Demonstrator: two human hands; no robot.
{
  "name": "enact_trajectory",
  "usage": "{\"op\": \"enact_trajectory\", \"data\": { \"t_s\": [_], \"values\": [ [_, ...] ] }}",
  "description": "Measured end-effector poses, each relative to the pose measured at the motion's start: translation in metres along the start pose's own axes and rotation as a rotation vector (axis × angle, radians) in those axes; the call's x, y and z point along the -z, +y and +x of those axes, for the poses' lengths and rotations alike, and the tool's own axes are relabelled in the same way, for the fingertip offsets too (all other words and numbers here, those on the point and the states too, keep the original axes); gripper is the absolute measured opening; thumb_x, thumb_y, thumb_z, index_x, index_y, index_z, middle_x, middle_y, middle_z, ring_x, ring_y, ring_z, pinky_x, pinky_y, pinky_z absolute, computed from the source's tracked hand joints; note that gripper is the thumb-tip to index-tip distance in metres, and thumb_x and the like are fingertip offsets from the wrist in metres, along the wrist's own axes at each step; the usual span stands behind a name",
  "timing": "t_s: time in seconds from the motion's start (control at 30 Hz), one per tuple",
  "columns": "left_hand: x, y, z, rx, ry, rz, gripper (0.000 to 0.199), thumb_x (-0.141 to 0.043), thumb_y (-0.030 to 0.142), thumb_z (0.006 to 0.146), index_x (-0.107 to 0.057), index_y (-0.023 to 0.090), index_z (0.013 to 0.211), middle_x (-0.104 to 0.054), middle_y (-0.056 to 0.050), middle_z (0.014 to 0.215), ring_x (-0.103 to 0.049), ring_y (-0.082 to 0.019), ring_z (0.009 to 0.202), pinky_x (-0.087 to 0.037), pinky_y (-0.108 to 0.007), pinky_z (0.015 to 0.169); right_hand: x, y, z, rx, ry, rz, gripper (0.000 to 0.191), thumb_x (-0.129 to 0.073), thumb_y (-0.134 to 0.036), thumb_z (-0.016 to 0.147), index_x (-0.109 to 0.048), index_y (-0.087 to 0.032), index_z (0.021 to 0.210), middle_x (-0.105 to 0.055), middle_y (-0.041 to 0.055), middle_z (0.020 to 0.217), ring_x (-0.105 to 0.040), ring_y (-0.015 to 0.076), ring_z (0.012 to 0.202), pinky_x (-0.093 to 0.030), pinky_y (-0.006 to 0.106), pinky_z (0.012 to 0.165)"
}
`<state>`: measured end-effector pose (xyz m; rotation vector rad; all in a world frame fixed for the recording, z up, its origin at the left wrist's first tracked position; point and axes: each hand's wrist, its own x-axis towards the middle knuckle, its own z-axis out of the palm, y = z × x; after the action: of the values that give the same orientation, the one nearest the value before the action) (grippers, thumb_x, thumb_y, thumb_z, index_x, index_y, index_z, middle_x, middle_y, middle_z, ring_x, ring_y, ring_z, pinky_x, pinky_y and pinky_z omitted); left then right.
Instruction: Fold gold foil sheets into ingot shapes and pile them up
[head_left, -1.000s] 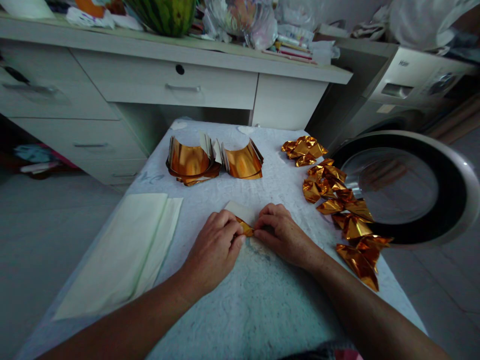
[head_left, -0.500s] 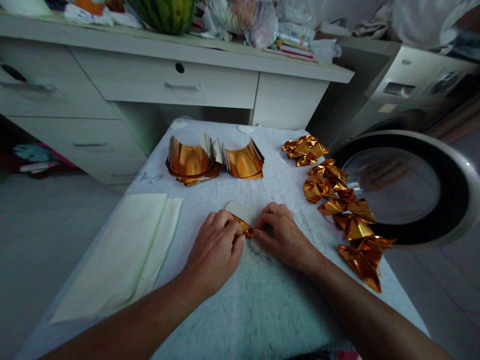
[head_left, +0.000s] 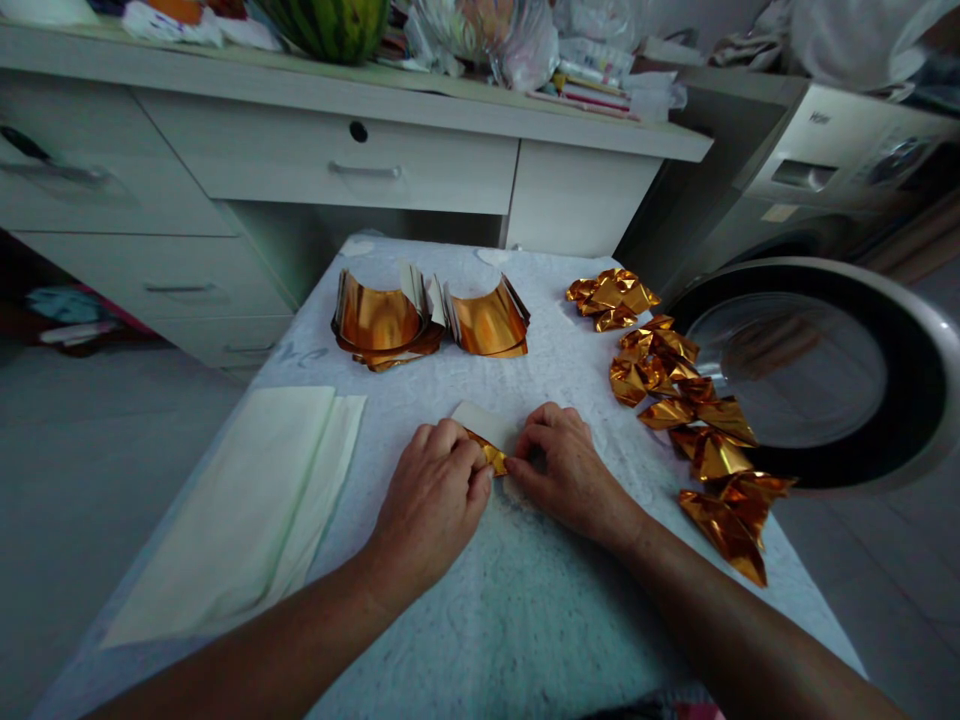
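Note:
A small sheet (head_left: 484, 424), pale on one side and gold where a strip is turned over, lies at the middle of the cloth-covered table. My left hand (head_left: 442, 480) has its curled fingers closed on the sheet's left part. At the right corner of the gold strip, my right hand (head_left: 559, 465) pinches with thumb and forefinger. Two curved stacks of gold sheets stand beyond the hands, a left stack (head_left: 382, 318) and a right stack (head_left: 489, 322). Folded gold foil pieces (head_left: 712, 453) lie in a row along the table's right side.
Pale folded paper (head_left: 232, 500) lies on the table's left (head_left: 480, 620). Behind stands a white drawer cabinet (head_left: 300, 160) with a watermelon (head_left: 330, 28), plastic bags and books on top. An open round washer door (head_left: 911, 375) borders the table's right edge.
Both hands keep almost the same place on the sheet. Slightly more of the gold strip shows between them, and the view has shifted a little.

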<state>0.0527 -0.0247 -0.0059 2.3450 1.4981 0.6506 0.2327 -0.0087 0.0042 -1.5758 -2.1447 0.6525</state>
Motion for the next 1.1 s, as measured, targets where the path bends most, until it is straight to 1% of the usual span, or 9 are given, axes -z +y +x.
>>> {"op": "enact_trajectory", "data": {
  "t_s": [0.13,0.27,0.53,0.7,0.83,0.97,1.1],
  "values": [
    [-0.0006,0.0001,0.0004,0.010,0.007,0.007,0.012,-0.058,0.016,0.084,-0.055,0.020,0.074,-0.054,-0.004,0.089,-0.049,-0.022,0.087,-0.048,-0.041,0.078,0.0002,0.0004,-0.0004,0.006,-0.001,-0.003,0.009,-0.069,-0.015,0.077,-0.062,-0.018,0.073,-0.055,0.0054,0.091,-0.046,0.0220,0.090,-0.037,0.039,0.083],
    [-0.0015,0.0001,0.0004,0.018,-0.009,0.014,0.011,-0.057,0.016,0.085,-0.056,0.020,0.075,-0.054,-0.005,0.090,-0.049,-0.023,0.088,-0.048,-0.043,0.080,-0.0001,0.0014,-0.0007,0.011,-0.007,-0.014,0.009,-0.067,-0.014,0.079,-0.062,-0.018,0.073,-0.055,0.0053,0.092,-0.046,0.0216,0.091,-0.037,0.039,0.083],
    [-0.0023,0.0011,-0.0006,0.000,0.013,0.055,0.012,-0.056,0.016,0.087,-0.057,0.020,0.077,-0.054,-0.005,0.089,-0.049,-0.022,0.086,-0.048,-0.041,0.077,-0.0016,0.0034,0.0000,0.030,0.004,-0.015,0.010,-0.068,-0.015,0.081,-0.063,-0.018,0.072,-0.056,0.0051,0.092,-0.047,0.0212,0.090,-0.036,0.039,0.083],
    [-0.0034,0.0008,-0.0013,0.004,0.010,0.070,0.010,-0.056,0.014,0.086,-0.054,0.020,0.078,-0.054,-0.006,0.091,-0.048,-0.024,0.087,-0.047,-0.043,0.078,-0.0019,0.0028,-0.0002,0.027,0.007,-0.009,0.010,-0.068,-0.015,0.080,-0.063,-0.018,0.072,-0.056,0.0050,0.092,-0.047,0.0214,0.090,-0.036,0.039,0.083],
    [-0.0019,-0.0003,-0.0011,0.002,-0.011,-0.009,0.009,-0.054,0.011,0.087,-0.056,0.020,0.087,-0.056,-0.004,0.092,-0.048,-0.023,0.088,-0.046,-0.042,0.080,-0.0033,0.0035,-0.0003,0.020,0.012,-0.022,0.011,-0.069,-0.015,0.080,-0.063,-0.018,0.072,-0.056,0.0050,0.092,-0.047,0.0213,0.091,-0.036,0.039,0.084],
    [-0.0007,-0.0033,-0.0006,-0.046,-0.044,-0.126,0.022,-0.052,0.011,0.089,-0.065,0.025,0.100,-0.057,-0.003,0.094,-0.051,-0.021,0.090,-0.045,-0.040,0.081,-0.0042,0.0041,-0.0001,0.022,0.017,-0.035,0.011,-0.068,-0.017,0.081,-0.062,-0.018,0.071,-0.056,0.0050,0.092,-0.047,0.0212,0.090,-0.036,0.039,0.084],
    [-0.0006,-0.0055,-0.0006,-0.053,-0.041,-0.156,0.028,-0.053,0.011,0.089,-0.069,0.028,0.105,-0.058,-0.003,0.091,-0.052,-0.020,0.088,-0.045,-0.039,0.080,-0.0034,0.0025,-0.0001,0.007,0.007,-0.042,0.011,-0.067,-0.017,0.081,-0.061,-0.018,0.072,-0.056,0.0055,0.093,-0.046,0.0219,0.091,-0.036,0.038,0.083]
  ]
}}
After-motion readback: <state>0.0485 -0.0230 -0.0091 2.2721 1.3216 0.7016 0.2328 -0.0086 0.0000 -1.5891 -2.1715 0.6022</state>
